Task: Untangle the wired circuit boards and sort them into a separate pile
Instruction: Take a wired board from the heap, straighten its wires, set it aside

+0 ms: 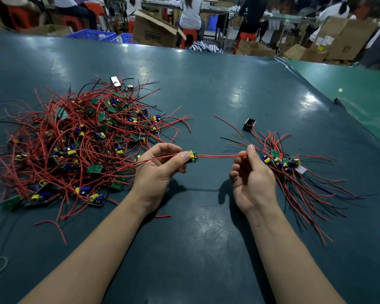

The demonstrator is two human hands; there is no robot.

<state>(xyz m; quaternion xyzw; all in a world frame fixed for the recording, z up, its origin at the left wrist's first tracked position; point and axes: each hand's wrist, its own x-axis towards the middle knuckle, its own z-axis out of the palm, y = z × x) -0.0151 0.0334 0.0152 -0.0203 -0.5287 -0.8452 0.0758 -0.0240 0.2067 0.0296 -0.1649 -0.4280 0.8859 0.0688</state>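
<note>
Circuit board point(192, 156): pinched by left hand point(160, 170) thumb and fingers, above table centre. Red wires point(219, 156) run toward 3 o'clock (horizontal axis), right hand point(250, 178) fingers pinching them.

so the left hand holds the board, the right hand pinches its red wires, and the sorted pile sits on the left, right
Not quite. The head view shows the sorted pile on the right; the big tangled heap is on the left. The left hand does hold the board, and the right hand pinches its red wires.
</note>
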